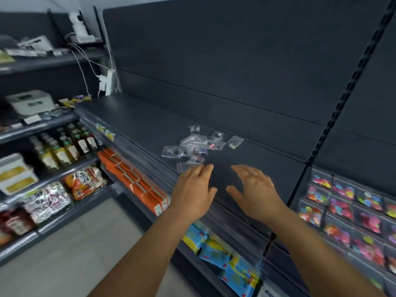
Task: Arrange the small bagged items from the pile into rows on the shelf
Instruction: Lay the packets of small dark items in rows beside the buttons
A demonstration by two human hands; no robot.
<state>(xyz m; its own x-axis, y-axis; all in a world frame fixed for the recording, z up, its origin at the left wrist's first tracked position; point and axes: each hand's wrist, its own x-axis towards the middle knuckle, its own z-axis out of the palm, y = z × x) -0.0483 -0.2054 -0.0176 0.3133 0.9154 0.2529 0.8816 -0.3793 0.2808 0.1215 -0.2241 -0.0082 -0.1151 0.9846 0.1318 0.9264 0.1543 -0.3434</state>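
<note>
Pile of small bags [198, 144] lying on shelf [137, 123], just beyond both hands. Left hand [194, 189] nearer, fingertips reaching nearest bag; right hand [255, 189] hovering beside. Both spread, holding nothing.

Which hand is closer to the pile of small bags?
Left. The left hand reaches the near edge of the pile of small bags; the right hand hovers further right, apart from it.

left hand [194, 190] flat | right hand [254, 189] flat | bag pile [198, 144] — on shelf [139, 123]
</note>
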